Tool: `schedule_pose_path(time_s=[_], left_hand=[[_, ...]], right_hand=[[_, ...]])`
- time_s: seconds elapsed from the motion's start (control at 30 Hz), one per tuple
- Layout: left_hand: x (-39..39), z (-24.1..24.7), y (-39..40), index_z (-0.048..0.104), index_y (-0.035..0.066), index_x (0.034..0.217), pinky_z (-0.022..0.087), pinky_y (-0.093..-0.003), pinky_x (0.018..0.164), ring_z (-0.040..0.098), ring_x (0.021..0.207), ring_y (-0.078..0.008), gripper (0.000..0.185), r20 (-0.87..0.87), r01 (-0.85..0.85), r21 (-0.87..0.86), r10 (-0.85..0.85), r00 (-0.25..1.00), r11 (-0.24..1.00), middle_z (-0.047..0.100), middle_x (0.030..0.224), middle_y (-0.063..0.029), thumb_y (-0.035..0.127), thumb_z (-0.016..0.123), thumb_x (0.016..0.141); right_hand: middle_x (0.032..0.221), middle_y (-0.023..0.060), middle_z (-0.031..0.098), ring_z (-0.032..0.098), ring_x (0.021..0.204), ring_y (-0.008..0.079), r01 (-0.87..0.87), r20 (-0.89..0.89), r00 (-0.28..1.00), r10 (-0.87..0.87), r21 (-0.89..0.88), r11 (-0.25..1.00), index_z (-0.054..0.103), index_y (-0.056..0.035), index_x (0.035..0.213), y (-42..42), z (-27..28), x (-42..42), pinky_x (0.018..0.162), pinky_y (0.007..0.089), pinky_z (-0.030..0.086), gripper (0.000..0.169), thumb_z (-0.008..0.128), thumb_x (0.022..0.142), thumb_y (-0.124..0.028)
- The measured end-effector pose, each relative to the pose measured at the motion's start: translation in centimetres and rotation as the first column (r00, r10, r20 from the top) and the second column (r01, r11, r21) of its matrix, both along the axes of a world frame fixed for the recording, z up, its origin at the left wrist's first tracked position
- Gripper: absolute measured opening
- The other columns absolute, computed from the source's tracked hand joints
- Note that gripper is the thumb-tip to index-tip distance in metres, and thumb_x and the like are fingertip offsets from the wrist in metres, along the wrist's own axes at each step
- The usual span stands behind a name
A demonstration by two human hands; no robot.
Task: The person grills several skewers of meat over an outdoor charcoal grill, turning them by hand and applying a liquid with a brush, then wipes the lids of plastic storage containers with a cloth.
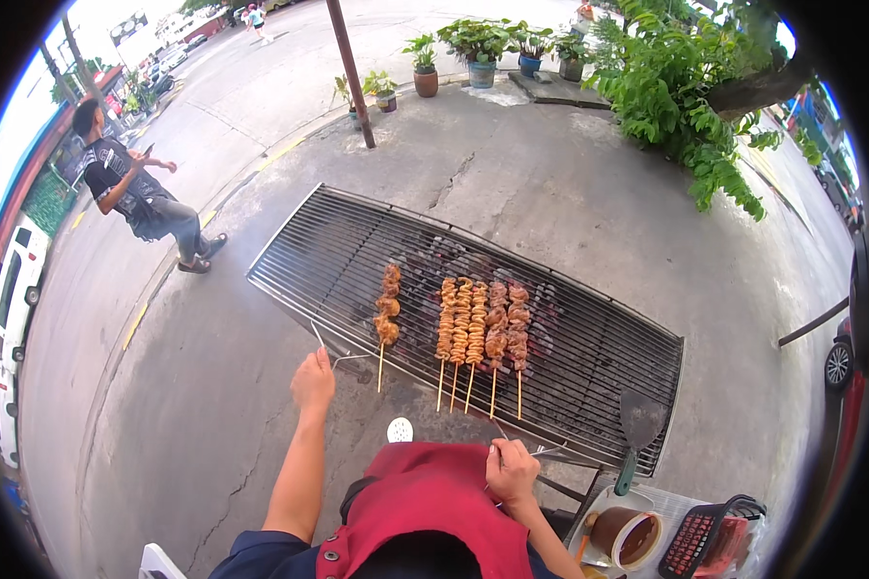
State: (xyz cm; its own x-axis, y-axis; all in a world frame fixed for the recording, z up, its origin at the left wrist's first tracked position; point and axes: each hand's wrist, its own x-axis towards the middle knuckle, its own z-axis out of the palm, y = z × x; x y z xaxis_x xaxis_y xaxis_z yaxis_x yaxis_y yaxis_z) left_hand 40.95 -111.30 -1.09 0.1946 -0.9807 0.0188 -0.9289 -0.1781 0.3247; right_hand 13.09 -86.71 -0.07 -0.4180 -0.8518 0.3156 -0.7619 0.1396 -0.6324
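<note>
A long metal charcoal grill (594, 318) stretches in front of me, with glowing coals (434, 253) under its grate. Several skewers of coiled meat (462, 318) lie side by side near its middle, beside skewers of chunked meat (518, 326). One more meat skewer (387, 304) lies apart to their left. My left hand (313, 380) is closed on a thin metal handle at the near edge, left of that skewer. My right hand (512, 469) is closed around another metal handle at the near edge, below the right-hand skewers. Their sticks point toward me.
A spatula (641, 427) rests on the grill's right end. Beside it stand a tub of brown sauce (634, 539), a brush (585, 535) and a black plastic basket (684, 543). A person (137, 181) is at the far left. A post (351, 72) and potted plants (481, 72) stand beyond.
</note>
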Motion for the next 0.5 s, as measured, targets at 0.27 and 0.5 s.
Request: schedule_pose_path(time_s=[0.27, 0.5], left_hand=[[-0.2, 0.5, 0.3, 0.065, 0.004, 0.087, 0.046, -0.0539, 0.074, 0.063, 0.084, -0.0433, 0.052, 0.002, -0.046, -0.047, 0.046, 0.999, 0.998, 0.067, 0.087, -0.0216, 0.045, 0.036, 0.098], [-0.2, 0.8, 0.8, 0.065, 0.004, 0.085, 0.049, -0.0529, 0.071, 0.064, 0.080, -0.0429, 0.052, -0.012, -0.052, -0.070, 0.052, 0.999, 0.996, 0.067, 0.084, -0.0226, 0.046, 0.037, 0.098]], right_hand=[[0.070, 0.0067, 0.060, 0.060, 0.055, 0.0266, -0.026, 0.005, 1.000, 0.027, -0.086, 0.996, 0.066, -0.0094, 0.082, 0.1, -0.2, -0.4, 0.049, 0.0369, 0.047, 0.005, 0.065, 0.077, -0.010], [0.072, 0.0085, 0.061, 0.060, 0.060, 0.0286, -0.048, -0.034, 0.998, 0.046, -0.053, 0.997, 0.065, -0.0075, 0.084, 0.7, -0.3, 0.3, 0.053, 0.0383, 0.047, 0.006, 0.064, 0.078, -0.008]])
